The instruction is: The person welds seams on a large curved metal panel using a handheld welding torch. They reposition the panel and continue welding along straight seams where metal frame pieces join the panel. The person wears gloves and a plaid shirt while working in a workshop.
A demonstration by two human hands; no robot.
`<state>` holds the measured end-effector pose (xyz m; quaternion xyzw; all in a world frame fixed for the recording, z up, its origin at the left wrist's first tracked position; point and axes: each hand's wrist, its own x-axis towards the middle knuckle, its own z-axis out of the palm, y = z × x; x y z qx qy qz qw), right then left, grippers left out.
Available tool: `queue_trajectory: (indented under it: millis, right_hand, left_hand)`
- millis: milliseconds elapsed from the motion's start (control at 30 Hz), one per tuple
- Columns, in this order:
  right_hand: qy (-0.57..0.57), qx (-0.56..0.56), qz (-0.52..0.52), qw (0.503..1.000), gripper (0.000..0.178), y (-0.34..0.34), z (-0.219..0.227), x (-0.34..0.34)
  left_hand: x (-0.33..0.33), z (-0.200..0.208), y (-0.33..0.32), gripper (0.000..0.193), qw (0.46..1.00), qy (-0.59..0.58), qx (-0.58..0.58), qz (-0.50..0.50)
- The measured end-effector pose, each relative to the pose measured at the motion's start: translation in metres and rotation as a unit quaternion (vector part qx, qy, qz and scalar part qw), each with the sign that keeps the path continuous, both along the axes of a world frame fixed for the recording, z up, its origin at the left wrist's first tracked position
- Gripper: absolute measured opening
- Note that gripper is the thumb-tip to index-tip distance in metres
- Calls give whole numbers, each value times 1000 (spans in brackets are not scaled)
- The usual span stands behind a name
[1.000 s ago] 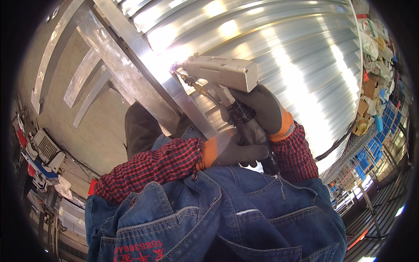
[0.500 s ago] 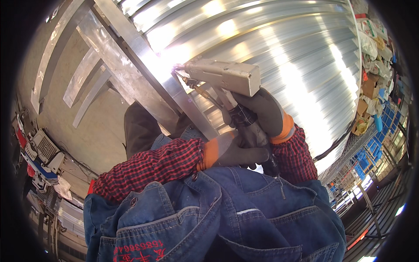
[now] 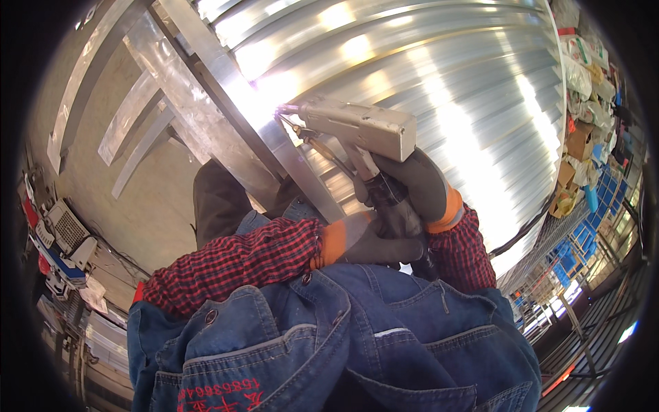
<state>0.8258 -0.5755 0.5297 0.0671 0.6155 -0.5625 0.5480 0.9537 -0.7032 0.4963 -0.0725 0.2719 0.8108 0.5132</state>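
A beige handheld welding gun (image 3: 360, 123) with a black grip (image 3: 398, 218) is held in both my hands. My gloved right hand (image 3: 420, 184) wraps round the upper grip, just below the gun's body. Lower on the same grip, my gloved left hand (image 3: 376, 246) is closed. The gun's nozzle (image 3: 294, 110), with a thin wire guide (image 3: 321, 147) beneath it, points left at a long metal bar (image 3: 292, 151). A bright white-violet glare at the tip hides the exact spot. Beside the bar lies a ribbed, shiny metal sheet (image 3: 473, 137).
Curved metal strips (image 3: 141, 113) extend left from the frame over the floor. A grey-and-blue machine (image 3: 65, 237) stands at far left. Bags and cardboard boxes (image 3: 580, 141) pile up at the right, near blue crates (image 3: 576, 247). A dark cable (image 3: 525, 237) runs along the sheet's edge.
The gun's nozzle and body have shifted slightly right and down in the picture, the glare with them. The view has moved a little too. Both hands keep their hold.
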Motion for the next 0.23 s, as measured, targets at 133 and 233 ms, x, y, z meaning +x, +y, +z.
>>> queue_trajectory:
  millis: [133,233]
  right_hand:
    - [173,0,136,976,36,15,-5,14]
    - [128,-30,58,990,47,18,-3,39]
  left_hand:
    - [14,-22,14,34,986,160,30,25]
    - [25,-47,12,25,957,291,-13,9]
